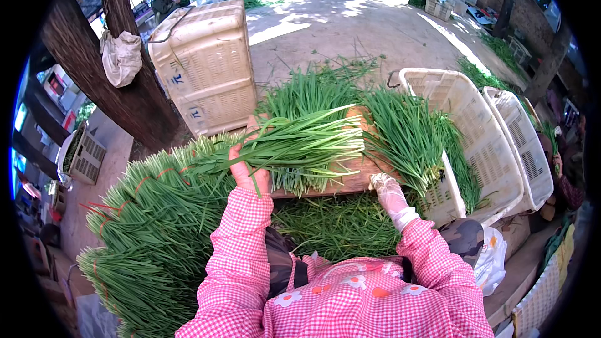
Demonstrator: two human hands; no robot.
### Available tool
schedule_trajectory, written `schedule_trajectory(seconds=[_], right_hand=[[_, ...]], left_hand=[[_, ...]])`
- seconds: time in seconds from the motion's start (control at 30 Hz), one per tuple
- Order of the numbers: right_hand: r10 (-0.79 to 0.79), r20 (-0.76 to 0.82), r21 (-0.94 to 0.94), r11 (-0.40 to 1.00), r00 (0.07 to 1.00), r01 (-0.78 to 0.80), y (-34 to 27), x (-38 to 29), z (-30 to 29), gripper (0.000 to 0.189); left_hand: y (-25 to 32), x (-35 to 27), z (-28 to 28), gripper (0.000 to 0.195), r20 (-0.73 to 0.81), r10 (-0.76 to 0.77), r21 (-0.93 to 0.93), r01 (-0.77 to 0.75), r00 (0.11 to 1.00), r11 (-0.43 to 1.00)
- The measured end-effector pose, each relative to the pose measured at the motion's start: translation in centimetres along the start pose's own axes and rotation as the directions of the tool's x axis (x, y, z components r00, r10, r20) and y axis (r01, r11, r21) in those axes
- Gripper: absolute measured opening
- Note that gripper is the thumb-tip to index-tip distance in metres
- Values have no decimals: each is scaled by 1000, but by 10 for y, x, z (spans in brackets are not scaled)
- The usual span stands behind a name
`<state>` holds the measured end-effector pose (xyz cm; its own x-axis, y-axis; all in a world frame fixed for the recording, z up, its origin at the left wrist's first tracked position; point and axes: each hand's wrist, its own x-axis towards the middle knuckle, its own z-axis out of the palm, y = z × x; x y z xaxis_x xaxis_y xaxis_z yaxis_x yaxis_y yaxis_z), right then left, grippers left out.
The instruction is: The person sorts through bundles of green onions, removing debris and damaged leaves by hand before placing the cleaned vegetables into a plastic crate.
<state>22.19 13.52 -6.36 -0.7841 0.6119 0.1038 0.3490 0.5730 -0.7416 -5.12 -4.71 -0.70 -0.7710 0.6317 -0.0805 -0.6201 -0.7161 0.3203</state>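
My left hand (246, 164) is closed around a loose bunch of long green stalks, garlic chives by their look (300, 143), with the pale cut ends pointing right. The bunch lies over a wooden board (347, 183) and over more greens. At the board's right front edge rests my right hand (387, 190) in a thin clear glove; its fingertips are partly hidden, and no stalks show in it. Another pile of greens (408, 136) leans from the board toward a crate on the right. Bundles tied with red bands (155, 206) are stacked at my left.
An upturned plastic crate (206, 70) stands beyond the bundles, beside a tree trunk (112, 75). Open plastic crates (469, 98) stand at the right. Loose greens (338, 230) lie below the board. A co-worker's arm (570, 192) shows at the far right, another person (164, 2) at the upper left.
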Motion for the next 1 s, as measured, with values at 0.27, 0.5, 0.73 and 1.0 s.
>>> schedule_trajectory(seconds=[0.27, 0.5, 0.73, 1.0], right_hand=[[-81, 368, 686, 696, 926, -212, -75, -23, 9, 37], [280, 229, 306, 889, 932, -342, -9, -32, -31, 7], [245, -100, -689, 682, 964, -245, 40, -37, -88, 17], [356, -324, 282, 921, 877, -270, 23, -8, -147, 10]], left_hand=[[-5, 8, -1, 22, 226, -147, -124, 178, 963, 976], [-9, -8, 22, 29, 538, -173, -145, 293, 825, 945], [-19, -9, 24, 32, 632, -240, -28, 331, 737, 943], [3, -7, 20, 35, 708, -167, -85, 318, 686, 944]])
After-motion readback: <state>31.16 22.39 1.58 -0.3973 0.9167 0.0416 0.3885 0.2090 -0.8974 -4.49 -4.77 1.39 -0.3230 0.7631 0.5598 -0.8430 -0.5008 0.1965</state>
